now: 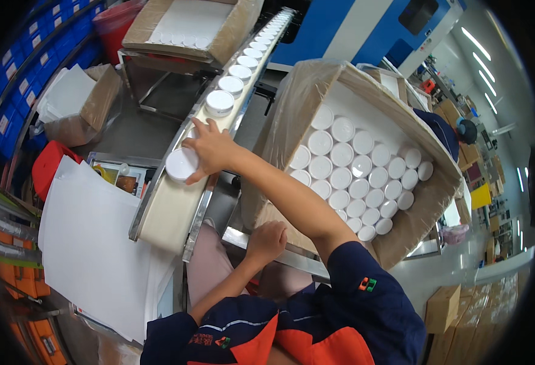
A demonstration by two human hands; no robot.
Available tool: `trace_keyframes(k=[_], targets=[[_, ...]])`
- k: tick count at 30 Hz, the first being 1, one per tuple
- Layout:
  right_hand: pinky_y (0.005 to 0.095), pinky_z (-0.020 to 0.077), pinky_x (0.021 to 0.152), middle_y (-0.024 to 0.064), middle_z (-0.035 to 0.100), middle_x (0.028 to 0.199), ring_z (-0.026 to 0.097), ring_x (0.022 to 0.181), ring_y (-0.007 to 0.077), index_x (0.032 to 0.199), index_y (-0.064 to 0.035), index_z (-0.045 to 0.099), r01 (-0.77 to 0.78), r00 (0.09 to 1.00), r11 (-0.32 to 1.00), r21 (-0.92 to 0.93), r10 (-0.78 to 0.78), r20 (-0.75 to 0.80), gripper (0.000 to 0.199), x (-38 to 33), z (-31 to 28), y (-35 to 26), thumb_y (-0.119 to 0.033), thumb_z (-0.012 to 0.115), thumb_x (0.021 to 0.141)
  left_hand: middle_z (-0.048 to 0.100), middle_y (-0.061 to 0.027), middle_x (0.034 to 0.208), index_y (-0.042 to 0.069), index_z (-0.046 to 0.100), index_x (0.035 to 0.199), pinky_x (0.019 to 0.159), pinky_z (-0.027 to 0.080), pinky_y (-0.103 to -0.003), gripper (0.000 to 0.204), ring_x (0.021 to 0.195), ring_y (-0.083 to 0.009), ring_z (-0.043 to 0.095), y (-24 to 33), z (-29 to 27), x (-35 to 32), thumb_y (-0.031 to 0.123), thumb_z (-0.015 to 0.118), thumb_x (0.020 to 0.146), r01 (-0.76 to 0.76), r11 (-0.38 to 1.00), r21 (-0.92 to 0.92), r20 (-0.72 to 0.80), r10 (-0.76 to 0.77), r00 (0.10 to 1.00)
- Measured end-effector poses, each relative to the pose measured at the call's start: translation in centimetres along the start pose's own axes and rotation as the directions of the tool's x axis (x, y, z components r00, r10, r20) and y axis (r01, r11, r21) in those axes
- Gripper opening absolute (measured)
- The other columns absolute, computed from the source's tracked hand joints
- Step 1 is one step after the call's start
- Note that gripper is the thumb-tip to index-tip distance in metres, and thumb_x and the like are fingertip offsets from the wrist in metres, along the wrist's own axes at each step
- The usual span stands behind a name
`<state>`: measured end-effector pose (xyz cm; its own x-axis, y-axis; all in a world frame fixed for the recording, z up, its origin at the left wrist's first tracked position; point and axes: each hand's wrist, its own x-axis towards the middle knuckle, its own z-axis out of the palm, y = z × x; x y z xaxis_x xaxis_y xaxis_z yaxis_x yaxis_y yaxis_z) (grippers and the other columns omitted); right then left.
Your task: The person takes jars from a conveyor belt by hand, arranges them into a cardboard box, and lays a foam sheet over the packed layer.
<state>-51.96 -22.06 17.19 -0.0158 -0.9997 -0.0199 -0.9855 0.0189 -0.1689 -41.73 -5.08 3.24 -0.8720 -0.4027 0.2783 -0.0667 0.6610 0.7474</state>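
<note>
My right hand (212, 149) reaches across to the conveyor belt (170, 216), its thumb and fingers bent around the right side of a white round lidded jar (182, 164). Part of a second white jar shows under the fingertips, mostly hidden. Beyond the hand, a row of similar jars (220, 102) runs up the belt. My left hand (267, 243) is closed in a fist at the near left edge of a large cardboard box (282, 222), with no object showing in it. Inside that plastic-lined box stand several rows of white jars (360, 165).
White sheets (97, 243) lie left of the belt, beside a red container (51, 161). Another cardboard box (188, 24) with jars rests on a metal stand behind. Blue bins (27, 85) line the far left. A person (441, 131) is beyond the large box.
</note>
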Motion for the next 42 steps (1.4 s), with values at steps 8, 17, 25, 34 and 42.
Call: trace_keyframes(k=[8,17,25,34,42], targets=[[0.0613,0.0393,0.107,0.0283,0.028,0.156,0.027,0.141,0.0511,0.125,-0.0127,0.069,0.246,0.86,0.96,0.134,-0.153,-0.486,0.092,-5.0,-1.3,0.1,-0.06,0.09,0.048,0.066,-0.0153,0.087,0.003,0.064,0.093,0.078,0.052,-0.048,0.01,0.087,-0.0353,0.064,-0.1,-0.6,-0.1,0.011,0.061,0.087,-0.021,0.999,-0.035,-0.03,0.02,0.999],[0.0633,0.0245,0.113,0.0312,0.026,0.156,0.024,0.142,0.0522,0.126,-0.0112,0.063,-0.615,0.116,0.788,0.042,0.143,-0.983,0.089,-28.3,-5.6,21.5,-0.053,0.094,0.053,0.068,-0.0147,0.088,0.004,0.066,0.093,0.074,0.053,-0.046,0.009,0.082,-0.0352,0.066,1.2,-0.3,0.8,0.009,0.065,0.085,-0.033,0.999,-0.013,-0.075,0.031,0.997],[0.0714,0.027,0.106,0.0363,0.024,0.154,0.016,0.142,0.0592,0.133,-0.0185,0.06,-0.88,0.015,0.452,0.146,0.334,-0.942,0.094,-30.9,-4.1,32.3,-0.063,0.088,0.056,0.067,-0.0146,0.088,0.004,0.065,0.091,0.072,0.053,-0.046,0.008,0.08,-0.0355,0.066,1.5,-0.2,0.8,0.01,0.065,0.085,0.034,0.999,0.04,-0.067,-0.031,0.997],[0.0544,0.0373,0.109,0.0314,0.045,0.144,0.042,0.137,0.0455,0.131,0.0005,0.056,-0.503,0.099,0.842,0.193,0.278,-0.956,0.059,-26.5,-2.6,23.8,-0.032,0.077,0.087,0.067,-0.0149,0.087,0.004,0.065,0.09,0.072,0.053,-0.045,0.007,0.082,-0.0354,0.066,1.1,-0.3,0.5,0.009,0.065,0.085,0.073,0.997,0.023,-0.105,-0.071,0.992],[0.0483,0.043,0.1,0.016,0.059,0.133,0.057,0.117,0.0337,0.123,-0.0072,0.062,0.348,0.688,0.935,-0.073,-0.308,-0.657,0.051,-6.7,0.1,-1.8,-0.019,0.078,0.077,0.069,-0.0121,0.092,0.004,0.069,0.1,0.073,0.056,-0.036,0.015,0.085,-0.0273,0.07,0.6,-2.6,-6.1,0.005,0.07,0.085,0.048,0.905,-0.423,-0.327,-0.202,0.923]])
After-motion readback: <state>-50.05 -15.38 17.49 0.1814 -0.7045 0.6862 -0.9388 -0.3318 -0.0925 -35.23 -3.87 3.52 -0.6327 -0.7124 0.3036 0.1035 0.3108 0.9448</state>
